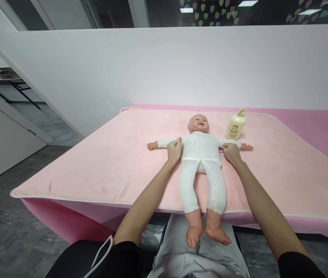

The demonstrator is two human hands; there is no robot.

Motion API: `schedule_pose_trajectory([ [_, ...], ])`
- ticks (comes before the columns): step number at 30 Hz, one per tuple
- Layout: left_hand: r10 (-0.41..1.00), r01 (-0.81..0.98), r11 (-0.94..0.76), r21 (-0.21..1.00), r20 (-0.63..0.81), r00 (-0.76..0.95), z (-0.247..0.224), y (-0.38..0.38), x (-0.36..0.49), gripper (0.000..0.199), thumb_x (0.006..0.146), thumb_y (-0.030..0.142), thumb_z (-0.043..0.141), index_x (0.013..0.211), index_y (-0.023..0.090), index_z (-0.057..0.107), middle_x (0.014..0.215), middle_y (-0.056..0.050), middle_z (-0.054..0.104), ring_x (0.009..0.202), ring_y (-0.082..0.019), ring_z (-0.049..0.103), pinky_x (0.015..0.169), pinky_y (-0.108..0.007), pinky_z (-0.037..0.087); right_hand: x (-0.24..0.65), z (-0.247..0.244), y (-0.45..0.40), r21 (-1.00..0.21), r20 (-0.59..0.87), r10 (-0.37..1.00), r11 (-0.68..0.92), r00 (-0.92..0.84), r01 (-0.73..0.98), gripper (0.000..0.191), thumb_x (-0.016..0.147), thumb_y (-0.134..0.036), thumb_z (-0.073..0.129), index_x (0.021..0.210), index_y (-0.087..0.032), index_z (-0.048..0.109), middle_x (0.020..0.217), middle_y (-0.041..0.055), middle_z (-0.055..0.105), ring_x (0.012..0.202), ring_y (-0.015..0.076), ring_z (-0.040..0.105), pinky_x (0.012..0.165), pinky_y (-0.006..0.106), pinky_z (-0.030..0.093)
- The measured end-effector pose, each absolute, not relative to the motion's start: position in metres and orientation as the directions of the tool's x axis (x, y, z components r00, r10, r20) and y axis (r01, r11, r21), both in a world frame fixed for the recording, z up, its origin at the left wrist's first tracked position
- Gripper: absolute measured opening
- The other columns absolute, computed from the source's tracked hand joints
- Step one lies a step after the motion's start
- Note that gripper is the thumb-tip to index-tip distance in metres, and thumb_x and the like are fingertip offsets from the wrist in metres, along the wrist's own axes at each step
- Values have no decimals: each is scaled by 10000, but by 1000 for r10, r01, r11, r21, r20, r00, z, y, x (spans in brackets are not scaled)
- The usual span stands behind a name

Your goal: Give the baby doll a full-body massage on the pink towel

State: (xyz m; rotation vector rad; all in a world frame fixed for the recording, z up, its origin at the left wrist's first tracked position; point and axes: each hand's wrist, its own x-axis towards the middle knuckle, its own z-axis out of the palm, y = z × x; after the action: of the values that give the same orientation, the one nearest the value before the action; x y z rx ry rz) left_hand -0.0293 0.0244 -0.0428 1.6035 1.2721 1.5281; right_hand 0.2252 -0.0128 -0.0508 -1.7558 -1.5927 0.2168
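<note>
A baby doll (201, 148) in a white long-sleeved suit lies on its back, head toward the wall, with both arms stretched out sideways. Its bare feet hang past the table's front edge over my lap. My left hand (174, 150) is closed around the doll's upper arm on the left side of the picture. On the right side, my right hand (231, 153) grips the other upper arm near the shoulder. Just behind that arm stands a pale yellow pump bottle (236, 124).
A pale pink blanket (100, 166) covers the table over a darker pink cloth (323, 135). Behind it rises a white wall (164, 65). A white cable (100, 256) runs by my left sleeve. Grey floor shows at the left.
</note>
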Motion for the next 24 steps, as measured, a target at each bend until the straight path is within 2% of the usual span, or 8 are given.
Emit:
schedule_pose_trajectory([
  [7,911,299,-377,877,409,-52,-46,26,-30,451,828,406,420,479,180,246,476,38,210,475,-80,233,496,-253,174,225,-49,-13,-545,319,930,23,182,838,172,600,-137,345,451,-202,288,447,-11,322,510,122,284,534,287,174],
  [13,909,292,-376,879,412,-70,-46,27,-30,429,813,376,433,487,182,233,479,40,207,481,-81,231,499,-251,172,223,-46,-14,-508,302,937,4,174,861,166,600,-122,353,455,-195,315,476,6,396,525,126,319,541,286,179],
  [24,915,315,-363,877,400,-59,-46,26,-31,432,811,381,434,485,181,234,480,41,210,482,-80,235,504,-251,178,223,-46,-14,-490,271,947,-18,172,872,168,618,-120,364,466,-189,352,507,17,440,528,127,333,536,283,177],
])
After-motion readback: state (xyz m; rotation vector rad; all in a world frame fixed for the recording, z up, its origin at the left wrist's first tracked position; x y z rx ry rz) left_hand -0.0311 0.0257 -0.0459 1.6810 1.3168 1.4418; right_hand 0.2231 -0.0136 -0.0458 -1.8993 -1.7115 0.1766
